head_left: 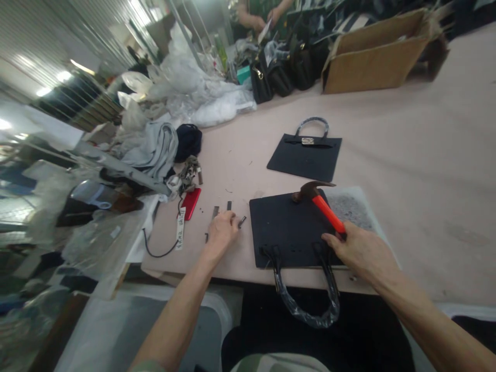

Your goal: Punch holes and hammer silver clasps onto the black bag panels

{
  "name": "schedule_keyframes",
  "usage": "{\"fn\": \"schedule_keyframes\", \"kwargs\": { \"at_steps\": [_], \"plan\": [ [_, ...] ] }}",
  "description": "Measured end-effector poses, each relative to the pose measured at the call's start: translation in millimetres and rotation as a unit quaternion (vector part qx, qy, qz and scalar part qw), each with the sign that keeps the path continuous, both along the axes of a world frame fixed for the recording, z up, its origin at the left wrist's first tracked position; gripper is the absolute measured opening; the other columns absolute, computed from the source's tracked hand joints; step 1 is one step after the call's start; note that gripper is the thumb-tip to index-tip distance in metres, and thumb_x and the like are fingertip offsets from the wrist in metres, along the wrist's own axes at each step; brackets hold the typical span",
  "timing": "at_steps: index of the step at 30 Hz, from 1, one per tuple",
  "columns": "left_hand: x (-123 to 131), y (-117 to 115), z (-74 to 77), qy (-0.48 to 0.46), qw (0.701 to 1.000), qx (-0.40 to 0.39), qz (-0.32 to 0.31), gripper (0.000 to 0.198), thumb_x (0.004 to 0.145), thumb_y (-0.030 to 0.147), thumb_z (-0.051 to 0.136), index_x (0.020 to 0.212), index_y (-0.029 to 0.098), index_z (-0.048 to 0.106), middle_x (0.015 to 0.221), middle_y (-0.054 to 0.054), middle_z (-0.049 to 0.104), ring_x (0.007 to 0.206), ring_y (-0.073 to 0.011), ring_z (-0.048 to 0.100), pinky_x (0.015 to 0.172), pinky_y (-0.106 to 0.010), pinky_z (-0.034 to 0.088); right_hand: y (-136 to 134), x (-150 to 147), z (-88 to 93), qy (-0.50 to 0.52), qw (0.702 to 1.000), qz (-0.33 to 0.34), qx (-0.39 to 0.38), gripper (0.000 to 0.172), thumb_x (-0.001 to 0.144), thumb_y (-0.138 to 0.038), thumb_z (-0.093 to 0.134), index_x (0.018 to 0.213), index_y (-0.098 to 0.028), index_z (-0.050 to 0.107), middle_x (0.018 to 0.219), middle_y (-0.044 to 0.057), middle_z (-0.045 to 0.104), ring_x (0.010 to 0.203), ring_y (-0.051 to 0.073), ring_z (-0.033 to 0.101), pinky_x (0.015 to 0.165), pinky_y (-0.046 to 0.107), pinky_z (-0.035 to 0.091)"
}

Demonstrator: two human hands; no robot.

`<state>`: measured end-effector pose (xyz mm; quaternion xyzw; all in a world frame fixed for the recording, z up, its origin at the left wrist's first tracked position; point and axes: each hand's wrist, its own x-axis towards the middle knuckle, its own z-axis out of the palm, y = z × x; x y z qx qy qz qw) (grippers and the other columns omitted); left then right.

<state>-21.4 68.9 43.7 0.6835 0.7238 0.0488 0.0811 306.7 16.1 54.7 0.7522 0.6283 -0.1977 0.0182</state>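
My right hand point(362, 250) is wrapped round the orange handle of a claw hammer point(325, 209). The hammer's dark head hovers over or rests on a black bag panel point(287, 217); I cannot tell which. From the panel's near edge a plastic-wrapped bag handle point(308, 312) hangs over the table edge. Left of the panel, my left hand point(225, 227) is closed, with a short dark metal piece point(242, 222) at its fingertips. Around that hand lie other small metal pieces point(229, 205). Under the panel's right side shows a pale, worn slab point(351, 206).
A second black bag panel point(306, 157) with a handle lies farther back. On the left are a red phone-like object point(191, 203), a cable point(158, 256) and grey cloth point(155, 152). Black bags point(281, 77) and a cardboard box point(375, 62) stand behind, near another person's hands point(256, 21).
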Motion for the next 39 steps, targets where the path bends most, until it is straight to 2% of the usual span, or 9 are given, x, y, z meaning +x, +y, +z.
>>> {"fn": "schedule_keyframes", "kwargs": {
  "at_steps": [4,9,11,16,20,22,24,33,39],
  "plan": [
    [5.2,3.8,-5.3,-0.038,0.996,-0.079,-0.005,0.01,0.084,0.027,0.068,0.081,0.019,0.07,0.088,-0.011,0.073,0.089,-0.0274,0.069,0.079,-0.034,0.05,0.9,1.5,-4.7,0.0,1.0,0.002,0.026,0.038,0.094,-0.051,0.052,0.096,-0.015,0.064,0.078,0.014,0.07,0.072,0.029,0.066,0.06,0.034,0.037],
    [2.1,8.1,-3.6,-0.072,0.995,-0.074,-0.011,0.018,0.082,0.023,0.062,0.066,0.019,0.056,0.073,-0.011,0.069,0.08,-0.0267,0.069,0.073,-0.033,0.051,0.5,2.6,-2.8,0.015,1.0,0.0,0.019,0.035,0.093,-0.049,0.055,0.097,-0.016,0.064,0.084,0.013,0.072,0.078,0.026,0.068,0.063,0.033,0.038],
    [2.5,4.4,0.4,-0.17,0.983,-0.069,0.002,0.019,0.085,0.028,0.057,0.069,0.019,0.053,0.067,-0.007,0.067,0.07,-0.0228,0.068,0.067,-0.031,0.053,-0.2,2.2,-0.8,0.023,1.0,-0.004,0.016,0.033,0.094,-0.047,0.056,0.1,-0.015,0.064,0.087,0.012,0.072,0.08,0.025,0.068,0.064,0.032,0.039],
    [37.3,-25.5,12.6,-0.547,0.835,-0.053,0.041,0.034,0.076,0.046,0.071,0.08,0.018,0.053,0.062,0.001,0.063,0.053,-0.016,0.065,0.052,-0.025,0.055,-1.9,0.5,0.6,0.017,1.0,-0.007,0.021,0.035,0.094,-0.047,0.056,0.102,-0.014,0.065,0.09,0.013,0.073,0.084,0.025,0.069,0.066,0.032,0.039],
    [87.1,-47.9,12.7,-0.676,0.73,-0.093,0.036,0.044,0.071,0.041,0.08,0.097,0.016,0.055,0.073,0.001,0.065,0.064,-0.0168,0.071,0.055,-0.023,0.058,-3.3,-0.3,0.0,0.017,1.0,-0.011,0.021,0.034,0.094,-0.047,0.056,0.102,-0.015,0.065,0.09,0.013,0.073,0.084,0.025,0.069,0.067,0.032,0.04],
    [104.1,-51.2,7.7,-0.704,0.702,-0.096,0.043,0.045,0.072,0.042,0.081,0.096,0.017,0.053,0.077,0.0,0.066,0.068,-0.0179,0.073,0.057,-0.023,0.059,-4.3,-0.7,0.1,0.019,0.999,-0.01,0.027,0.033,0.094,-0.046,0.057,0.102,-0.015,0.064,0.091,0.013,0.073,0.085,0.026,0.069,0.067,0.032,0.039],
    [113.1,-51.1,1.8,-0.707,0.7,-0.086,0.043,0.043,0.074,0.043,0.079,0.094,0.017,0.051,0.082,-0.002,0.069,0.072,-0.0185,0.075,0.059,-0.022,0.059,-5.4,-1.2,0.2,0.018,0.999,-0.013,0.03,0.033,0.095,-0.046,0.057,0.102,-0.014,0.064,0.091,0.014,0.073,0.085,0.027,0.069,0.066,0.033,0.039],
    [118.0,-56.4,-5.5,-0.614,0.787,-0.049,-0.03,0.014,0.093,0.031,0.058,0.093,0.018,0.051,0.089,-0.005,0.073,0.079,-0.0175,0.075,0.067,-0.024,0.059,-6.7,-1.2,-0.2,0.012,0.999,-0.027,0.022,0.033,0.094,-0.048,0.057,0.102,-0.016,0.064,0.092,0.013,0.073,0.087,0.026,0.069,0.066,0.032,0.039],
    [119.2,-58.7,-7.1,-0.586,0.807,-0.005,-0.079,0.004,0.094,0.021,0.053,0.094,0.018,0.056,0.086,-0.003,0.072,0.081,-0.0167,0.074,0.073,-0.027,0.06,-6.8,0.4,-3.1,0.011,0.999,-0.017,0.032,0.034,0.095,-0.048,0.057,0.103,-0.016,0.063,0.091,0.012,0.073,0.084,0.026,0.069,0.066,0.032,0.038]
  ]
}}
